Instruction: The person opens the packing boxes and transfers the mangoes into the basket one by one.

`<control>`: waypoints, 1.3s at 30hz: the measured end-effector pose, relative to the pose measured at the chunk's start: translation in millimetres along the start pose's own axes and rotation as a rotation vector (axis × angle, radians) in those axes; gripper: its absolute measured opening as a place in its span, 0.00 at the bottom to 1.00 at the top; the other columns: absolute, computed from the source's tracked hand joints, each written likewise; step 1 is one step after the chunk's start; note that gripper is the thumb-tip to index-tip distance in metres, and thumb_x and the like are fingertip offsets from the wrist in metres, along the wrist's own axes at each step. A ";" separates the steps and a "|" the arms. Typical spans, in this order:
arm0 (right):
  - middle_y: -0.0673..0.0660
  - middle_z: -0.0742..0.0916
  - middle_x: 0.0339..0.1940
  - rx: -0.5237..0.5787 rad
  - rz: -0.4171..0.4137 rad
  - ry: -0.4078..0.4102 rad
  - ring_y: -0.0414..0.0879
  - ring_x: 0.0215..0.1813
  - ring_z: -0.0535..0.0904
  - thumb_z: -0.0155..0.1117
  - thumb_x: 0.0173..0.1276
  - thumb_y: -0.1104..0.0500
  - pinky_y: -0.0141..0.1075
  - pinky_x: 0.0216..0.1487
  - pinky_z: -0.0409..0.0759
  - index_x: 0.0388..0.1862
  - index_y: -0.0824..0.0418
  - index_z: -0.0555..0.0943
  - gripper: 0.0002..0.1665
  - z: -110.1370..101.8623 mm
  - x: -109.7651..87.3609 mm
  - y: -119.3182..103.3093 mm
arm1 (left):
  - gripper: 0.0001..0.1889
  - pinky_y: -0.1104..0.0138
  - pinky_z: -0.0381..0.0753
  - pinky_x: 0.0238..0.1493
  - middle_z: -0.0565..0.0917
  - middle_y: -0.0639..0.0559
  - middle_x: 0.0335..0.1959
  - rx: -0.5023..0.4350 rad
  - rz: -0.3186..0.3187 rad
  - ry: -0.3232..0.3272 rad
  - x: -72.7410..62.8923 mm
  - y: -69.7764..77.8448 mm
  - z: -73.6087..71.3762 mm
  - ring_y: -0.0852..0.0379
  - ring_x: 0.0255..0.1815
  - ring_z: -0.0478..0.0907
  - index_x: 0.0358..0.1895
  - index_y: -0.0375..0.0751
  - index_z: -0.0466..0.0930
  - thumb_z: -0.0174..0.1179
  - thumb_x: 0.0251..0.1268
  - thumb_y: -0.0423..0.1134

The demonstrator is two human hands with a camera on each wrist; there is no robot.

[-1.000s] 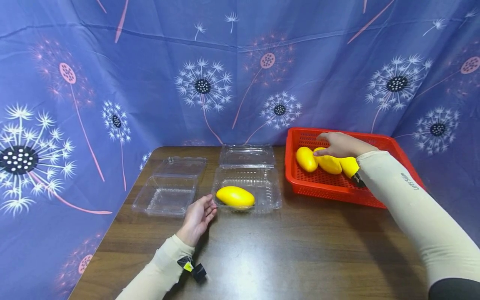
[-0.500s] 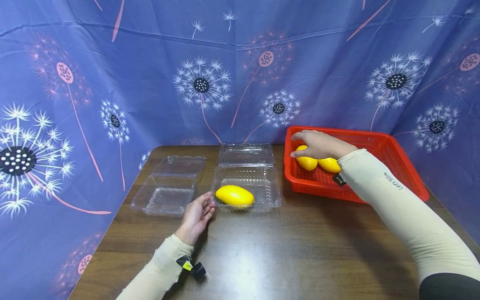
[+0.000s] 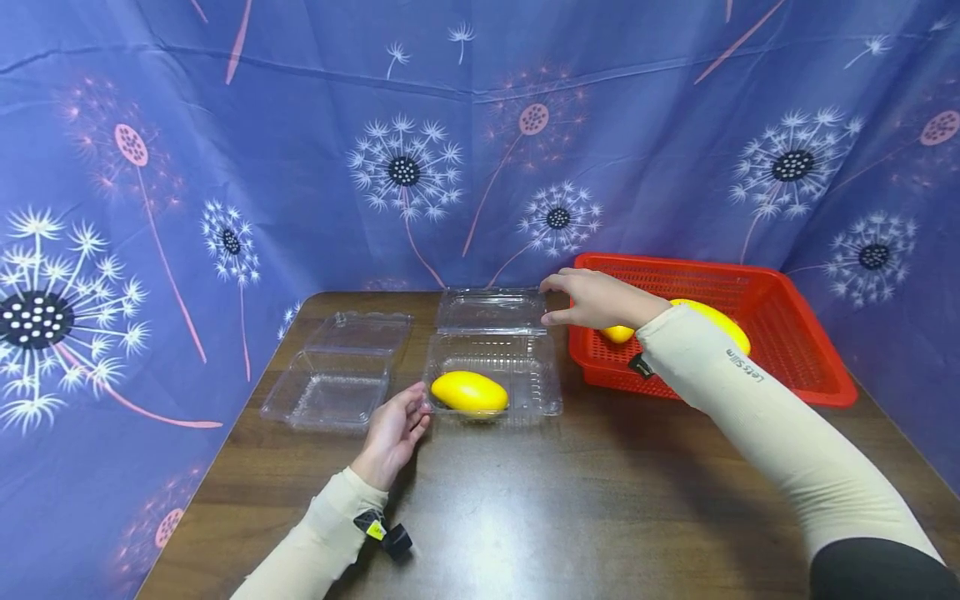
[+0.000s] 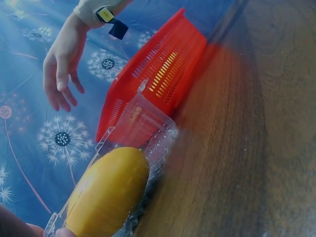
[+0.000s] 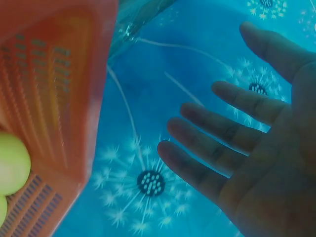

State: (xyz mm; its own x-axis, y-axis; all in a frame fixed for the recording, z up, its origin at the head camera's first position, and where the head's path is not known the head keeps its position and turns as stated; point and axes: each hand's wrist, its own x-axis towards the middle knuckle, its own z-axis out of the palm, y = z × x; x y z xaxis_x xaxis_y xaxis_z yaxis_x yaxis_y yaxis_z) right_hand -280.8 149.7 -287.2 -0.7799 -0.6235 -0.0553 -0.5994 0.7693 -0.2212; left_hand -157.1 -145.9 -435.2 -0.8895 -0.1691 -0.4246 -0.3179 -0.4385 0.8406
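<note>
A yellow mango (image 3: pixel 470 392) lies in the front left part of a clear plastic clamshell box (image 3: pixel 534 371), whose lid (image 3: pixel 495 310) is folded back. At the box's front left corner, my left hand (image 3: pixel 393 435) pinches the rim between thumb and fingers. The left wrist view shows the thumb (image 4: pixel 64 232) against that rim, close to the mango. My right hand (image 3: pixel 596 298) hovers over the left edge of the red basket (image 3: pixel 798 333), beside the lid. Its fingers are spread and nothing is in them, as the right wrist view confirms.
More mangoes (image 3: pixel 712 321) lie in the basket, partly hidden by the right hand and sleeve. A second clear box (image 3: pixel 337 396) stands lid up on the left of the wooden table (image 3: pixel 570 508). A blue dandelion-print cloth (image 3: pixel 300 167) hangs behind.
My right hand has moved left, from above the basket's mangoes to its left edge, uncovering a mango behind the forearm. My left hand and the box have stayed put.
</note>
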 end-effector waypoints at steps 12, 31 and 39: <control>0.62 0.80 0.61 -0.002 -0.072 -0.003 0.58 0.61 0.77 0.67 0.65 0.45 0.53 0.65 0.74 0.66 0.61 0.72 0.35 8.6 11.5 -30.7 | 0.22 0.75 0.73 0.34 0.78 0.62 0.26 -0.006 -0.006 -0.005 -1.4 1.3 1.0 0.65 0.29 0.72 0.66 0.29 0.66 0.50 0.72 0.34; 0.62 0.80 0.62 -0.020 -0.186 -0.044 0.56 0.64 0.76 0.66 0.66 0.47 0.48 0.70 0.71 0.65 0.63 0.73 0.34 44.6 33.5 -71.0 | 0.23 0.75 0.73 0.35 0.77 0.62 0.25 0.012 -0.004 0.000 0.7 -0.8 0.0 0.65 0.29 0.72 0.66 0.29 0.67 0.51 0.70 0.34; 0.61 0.81 0.60 0.010 -0.194 -0.066 0.55 0.61 0.78 0.66 0.66 0.46 0.47 0.67 0.74 0.64 0.62 0.73 0.33 63.6 37.1 -79.9 | 0.23 0.75 0.72 0.35 0.79 0.63 0.25 0.005 0.006 -0.007 -0.8 -1.0 -0.2 0.66 0.29 0.72 0.66 0.29 0.67 0.52 0.70 0.34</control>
State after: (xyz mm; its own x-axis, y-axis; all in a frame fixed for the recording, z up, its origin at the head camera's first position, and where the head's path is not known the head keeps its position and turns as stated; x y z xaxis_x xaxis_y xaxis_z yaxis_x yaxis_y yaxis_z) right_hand -250.5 56.2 -333.6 -0.6366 -0.7676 -0.0744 -0.7348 0.6330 -0.2437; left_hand -156.0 -145.5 -435.9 -0.8935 -0.1656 -0.4175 -0.3144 -0.4332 0.8447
